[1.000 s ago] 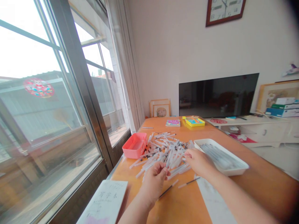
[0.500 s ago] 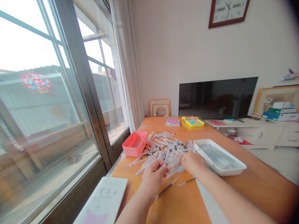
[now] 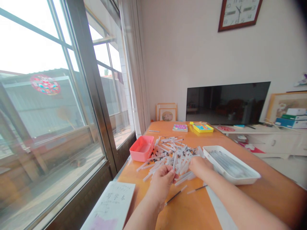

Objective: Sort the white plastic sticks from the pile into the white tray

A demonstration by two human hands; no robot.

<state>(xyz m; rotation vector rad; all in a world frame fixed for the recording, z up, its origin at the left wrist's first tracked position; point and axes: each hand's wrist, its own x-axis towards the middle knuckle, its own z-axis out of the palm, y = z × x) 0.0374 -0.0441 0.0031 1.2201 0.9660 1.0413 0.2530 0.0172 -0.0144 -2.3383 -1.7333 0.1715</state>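
My left hand [image 3: 165, 179] is closed in a pinch around a translucent pen barrel [image 3: 174, 161], which points up and away from me over the pile. Loose pen parts [image 3: 165, 155], mostly clear barrels with some black pieces among them, lie heaped just beyond both hands. At the right side of this heap is my right hand [image 3: 200, 167], its fingers curled; whatever they pinch is hidden. Two dark refills or thin pens, one of them a dark refill [image 3: 176, 195], lie near my wrists. Right of my right hand, a white tray [image 3: 240, 182] holds several pens in a row.
A pink basket [image 3: 139, 156] stands left of the heap on the wooden table [image 3: 187, 214]. A notebook [image 3: 112, 204] lies at the near left by the window. Farther back are a yellow box [image 3: 203, 129], a small booklet [image 3: 179, 128] and a single pen [image 3: 153, 131].
The view has shifted slightly, so everything appears a little farther right and lower. My left hand keeps the pen barrel; my right hand stays at the heap with its fingers curled.
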